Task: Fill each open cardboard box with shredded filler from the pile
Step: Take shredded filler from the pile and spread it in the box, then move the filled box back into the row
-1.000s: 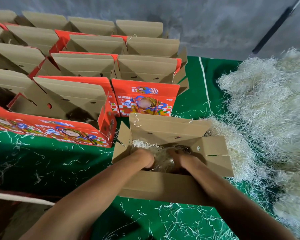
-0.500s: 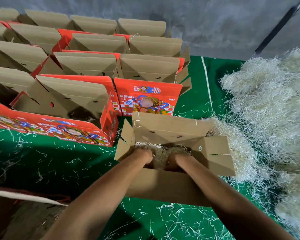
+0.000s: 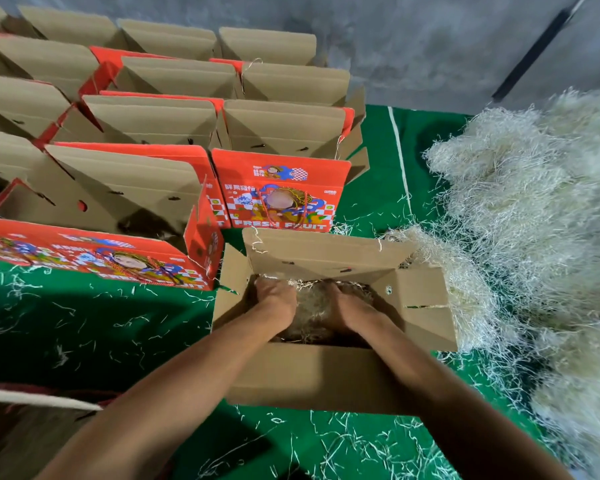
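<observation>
Fingers (image 3: 267,287) of both hands buried in pale shredded filler (image 3: 314,308) inside open brown cardboard box (image 3: 312,375) on green counter (image 3: 94,327); spread or curl impossible to tell. Left hand (image 3: 278,301), right hand (image 3: 352,308) pressing side by side. Big filler pile (image 3: 534,216) lying just right, nearer right hand. Red printed boxes (image 3: 281,192) waiting behind.

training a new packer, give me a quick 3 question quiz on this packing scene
1. True or false: both hands are inside the nearest open box.
2. On which side of that box does the filler pile lie: A left, B right?
3. What English words are printed on the orange box just behind it?

Key:
1. True: the left hand and right hand press on filler inside.
2. B
3. FRESH FRUIT
</observation>
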Action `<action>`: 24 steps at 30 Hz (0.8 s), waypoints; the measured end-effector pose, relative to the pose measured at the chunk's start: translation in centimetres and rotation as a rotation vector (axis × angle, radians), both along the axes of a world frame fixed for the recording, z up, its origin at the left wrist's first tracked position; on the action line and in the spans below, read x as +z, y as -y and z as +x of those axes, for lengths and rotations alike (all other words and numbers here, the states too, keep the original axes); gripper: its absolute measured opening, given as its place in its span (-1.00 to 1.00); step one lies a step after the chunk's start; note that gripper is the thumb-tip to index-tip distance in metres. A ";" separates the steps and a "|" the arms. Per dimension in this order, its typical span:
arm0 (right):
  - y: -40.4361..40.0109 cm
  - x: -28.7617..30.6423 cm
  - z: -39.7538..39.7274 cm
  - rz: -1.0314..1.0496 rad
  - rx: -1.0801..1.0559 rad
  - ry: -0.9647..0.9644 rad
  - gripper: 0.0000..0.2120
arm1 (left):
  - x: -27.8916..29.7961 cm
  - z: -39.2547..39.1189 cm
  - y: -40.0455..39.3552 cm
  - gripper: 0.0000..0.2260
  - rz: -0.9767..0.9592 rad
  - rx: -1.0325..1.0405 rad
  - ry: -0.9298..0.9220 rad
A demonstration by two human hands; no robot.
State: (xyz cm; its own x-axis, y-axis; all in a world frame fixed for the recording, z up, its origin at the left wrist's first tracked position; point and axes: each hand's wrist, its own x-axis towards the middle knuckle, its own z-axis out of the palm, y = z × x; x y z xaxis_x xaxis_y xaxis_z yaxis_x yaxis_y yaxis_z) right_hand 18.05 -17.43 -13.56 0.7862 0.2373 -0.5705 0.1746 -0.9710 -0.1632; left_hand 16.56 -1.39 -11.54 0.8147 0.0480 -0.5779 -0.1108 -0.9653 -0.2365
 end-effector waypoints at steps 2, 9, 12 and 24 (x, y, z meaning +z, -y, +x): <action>0.2 -0.4 0.0 0.029 -0.056 0.083 -0.59 | 0.3 -0.3 0.2 -0.79 -0.113 -0.013 0.094; 1.3 0.1 -1.2 -0.072 0.028 -0.266 -0.63 | 0.1 -1.4 2.6 -0.65 -0.415 0.084 -0.235; 2.1 1.0 -1.2 0.047 -0.073 -0.101 -0.73 | -0.2 -1.6 2.5 -0.64 -0.363 0.084 -0.231; 2.4 6.8 -2.4 0.216 -0.126 -0.086 -0.84 | 3.5 -2.6 0.1 -0.65 -0.467 0.174 -0.192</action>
